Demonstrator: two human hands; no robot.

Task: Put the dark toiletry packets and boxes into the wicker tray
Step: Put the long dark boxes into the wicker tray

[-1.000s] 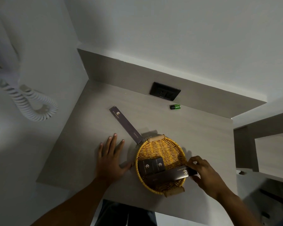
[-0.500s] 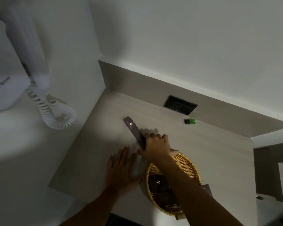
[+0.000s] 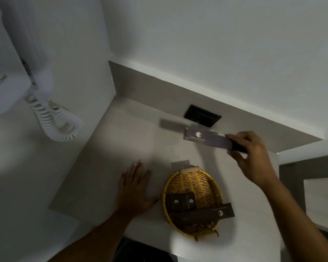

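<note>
A white wall-mounted hair dryer (image 3: 6, 72) with a coiled cord (image 3: 59, 120) hangs at far left, above a pale tabletop (image 3: 121, 140). The left hand (image 3: 134, 190) lies flat on the tabletop, fingers spread, just left of an oval wicker tray (image 3: 192, 178). In the tray, two small dark boxes (image 3: 181, 201) with pale logos sit side by side at its left; a long dark box (image 3: 206, 214) lies across its near part, one end jutting over the right rim. Further back and right, the right hand (image 3: 254, 157) pinches one end of a long dark packet (image 3: 206, 138), held in the air above the tabletop, in front of a black wall socket (image 3: 202, 115).
</note>
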